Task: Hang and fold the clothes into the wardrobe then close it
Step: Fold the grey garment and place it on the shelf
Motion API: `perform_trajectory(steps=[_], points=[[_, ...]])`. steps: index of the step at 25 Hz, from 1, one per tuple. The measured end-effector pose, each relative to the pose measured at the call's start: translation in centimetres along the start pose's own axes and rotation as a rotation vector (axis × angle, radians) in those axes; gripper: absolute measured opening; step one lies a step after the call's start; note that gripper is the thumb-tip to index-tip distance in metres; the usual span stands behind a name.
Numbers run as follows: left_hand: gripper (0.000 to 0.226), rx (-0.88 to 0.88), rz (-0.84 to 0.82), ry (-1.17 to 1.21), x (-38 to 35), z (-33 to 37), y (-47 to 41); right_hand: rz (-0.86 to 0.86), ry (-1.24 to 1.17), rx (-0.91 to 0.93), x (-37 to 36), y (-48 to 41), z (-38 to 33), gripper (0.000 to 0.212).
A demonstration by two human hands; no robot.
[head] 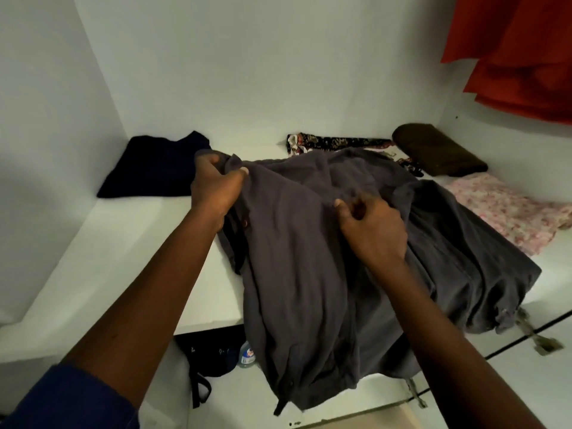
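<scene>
On the wardrobe shelf [123,243], the left hand [216,187] clutches the far edge of the grey shirt [294,258] while the right hand [374,230] pinches its middle (hem hanging over the shelf front). Beyond the left hand lies a folded navy garment [154,168]; off to the right hand's right, a pink floral cloth [507,212].

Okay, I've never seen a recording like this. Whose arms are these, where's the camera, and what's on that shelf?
There is no machine: one camera worn on a person's head looks down at their bare hands. The left hand grips the crumpled grey button-up shirt at its top edge; the right hand pinches its middle. The shirt lies on a white wardrobe shelf, hanging over its front. Behind lie a folded navy garment, a dark patterned cloth, a folded brown cloth and pink floral fabric. A red garment hangs top right.
</scene>
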State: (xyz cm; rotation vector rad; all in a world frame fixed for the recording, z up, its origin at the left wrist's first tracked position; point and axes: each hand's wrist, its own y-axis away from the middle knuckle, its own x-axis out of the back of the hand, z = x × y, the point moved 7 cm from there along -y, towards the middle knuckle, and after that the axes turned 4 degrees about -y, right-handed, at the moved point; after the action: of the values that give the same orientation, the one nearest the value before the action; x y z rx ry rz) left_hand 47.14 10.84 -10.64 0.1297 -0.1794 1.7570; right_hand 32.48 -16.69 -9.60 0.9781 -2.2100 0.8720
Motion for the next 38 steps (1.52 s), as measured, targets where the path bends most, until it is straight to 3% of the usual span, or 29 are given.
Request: perform_trajectory(steps=[3,5,11,15,18,21,25,28,31,33,38], points=[[0.072,0.030,-0.089,0.029,1.2,-0.2,3.7,-0.151,0.088,-0.066,0.8,5.6,0.7,0.055],[0.080,0.094,-0.158,0.124,1.2,-0.8,6.5,-0.216,0.126,-0.097,0.6,8.4,1.3,0.052],[0.069,0.174,-0.227,0.432,1.2,-1.7,16.3,-0.043,-0.273,-0.191,1.9,10.7,2.7,0.030],[0.064,0.144,-0.332,0.292,0.3,-3.2,21.3,0.066,-0.497,-0.214,2.3,11.2,3.6,0.024],[0.061,0.106,-0.371,0.130,-0.5,-4.4,23.5,0.002,-0.527,-0.176,2.1,11.6,4.3,0.024],[0.063,0.024,-0.267,0.086,-0.8,-4.5,24.7,-0.166,-0.675,-0.174,1.1,12.4,5.7,0.020],[0.065,-0.017,-0.073,0.276,-0.9,-4.5,27.5,-0.101,-1.050,-0.152,2.1,13.2,7.2,0.021],[0.065,0.144,-0.060,0.435,-2.1,-7.1,30.0,-0.375,-1.133,-0.181,0.2,15.2,8.0,0.049],[0.050,0.297,-0.215,0.306,-3.0,-9.5,32.0,-0.548,-1.066,-0.158,-1.1,17.1,9.5,0.069],[0.037,0.331,-0.302,0.196,-2.9,-10.6,32.7,-0.569,-1.047,-0.190,-1.5,17.6,10.9,0.062],[0.036,0.295,-0.357,0.190,-3.0,-12.0,33.1,-0.898,-0.836,-0.198,-4.9,21.2,13.2,0.033]])
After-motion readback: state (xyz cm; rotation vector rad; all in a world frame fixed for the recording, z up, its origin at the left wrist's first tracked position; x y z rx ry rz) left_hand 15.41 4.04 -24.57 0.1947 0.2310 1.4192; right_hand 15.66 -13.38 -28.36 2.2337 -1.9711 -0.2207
